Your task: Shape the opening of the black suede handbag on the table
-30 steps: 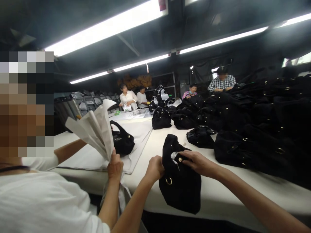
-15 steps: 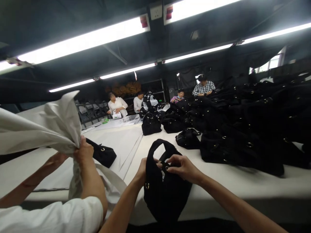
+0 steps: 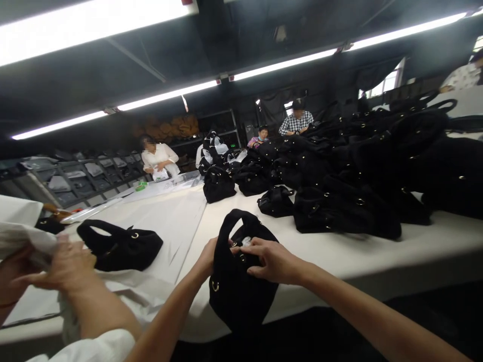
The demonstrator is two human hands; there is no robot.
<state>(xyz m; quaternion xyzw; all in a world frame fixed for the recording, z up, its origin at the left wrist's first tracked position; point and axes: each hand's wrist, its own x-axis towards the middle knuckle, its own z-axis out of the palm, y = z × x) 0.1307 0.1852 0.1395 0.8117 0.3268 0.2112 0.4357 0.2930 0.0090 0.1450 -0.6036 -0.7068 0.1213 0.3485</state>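
Note:
A black handbag (image 3: 237,291) with gold rings hangs over the near edge of the white table (image 3: 339,256). My left hand (image 3: 207,257) grips its left side near the opening. On the bag's top edge my right hand (image 3: 270,260) is closed, fingers pinching at the opening, where a bit of white paper shows. The bag's handle loop stands up behind both hands.
A co-worker's hands (image 3: 56,266) at the left crumple white paper. Another black bag (image 3: 121,246) lies on paper sheets. A large pile of black bags (image 3: 358,176) fills the right of the table. Several people work at the far end.
The view has swung right and down. The co-worker's paper bundle dropped from raised to low at the left. My hands stay on the bag, whose handle now stands upright.

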